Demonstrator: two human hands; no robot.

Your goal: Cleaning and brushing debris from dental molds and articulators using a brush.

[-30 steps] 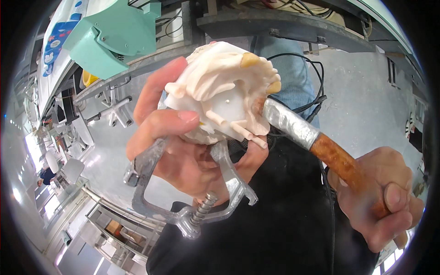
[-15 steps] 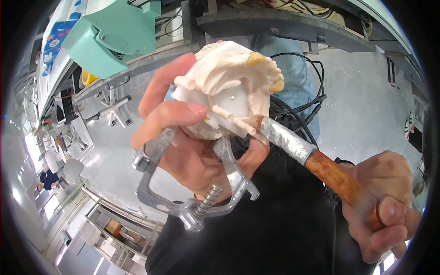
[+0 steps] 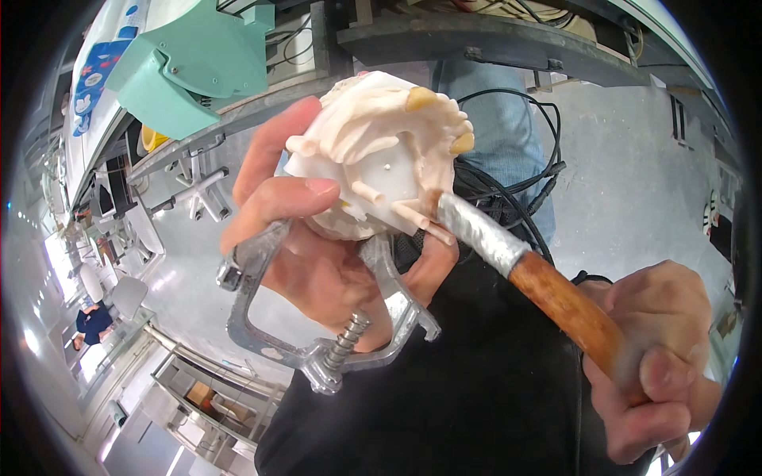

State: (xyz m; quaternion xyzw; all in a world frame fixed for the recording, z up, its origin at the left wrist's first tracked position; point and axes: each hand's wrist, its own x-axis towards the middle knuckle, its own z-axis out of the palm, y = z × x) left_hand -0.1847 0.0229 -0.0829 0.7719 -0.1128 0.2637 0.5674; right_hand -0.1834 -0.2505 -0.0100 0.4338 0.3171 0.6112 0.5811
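My left hand [image 3: 309, 262] grips a cream-white dental cast [image 3: 381, 119] with a ridged arch, two yellowish teeth and several pale pegs sticking out. A silver metal articulator frame [image 3: 278, 349] with a coiled spring hangs below the cast, between and under my fingers. At the lower right my right hand [image 3: 655, 357] is closed around the handle of a wooden-handled plaster knife [image 3: 563, 305]. Its grey metal blade points up and left, with a rust-brown tip at the cast's lower right edge by the pegs. Whether the tip touches the cast I cannot tell.
A dark bench edge [image 3: 492, 55] runs across the top. A mint-green panel [image 3: 190, 71] stands at the upper left. Black cables [image 3: 524, 198] hang past my jeans. Behind, a chair base [image 3: 194, 186] and a shelf unit [image 3: 214, 397] stand on the grey floor; a person [image 3: 94, 321] is far left.
The cast, the articulator frame and my left hand have shifted slightly left. My right hand and the knife have moved a little left with them, and the knife has tilted slightly.
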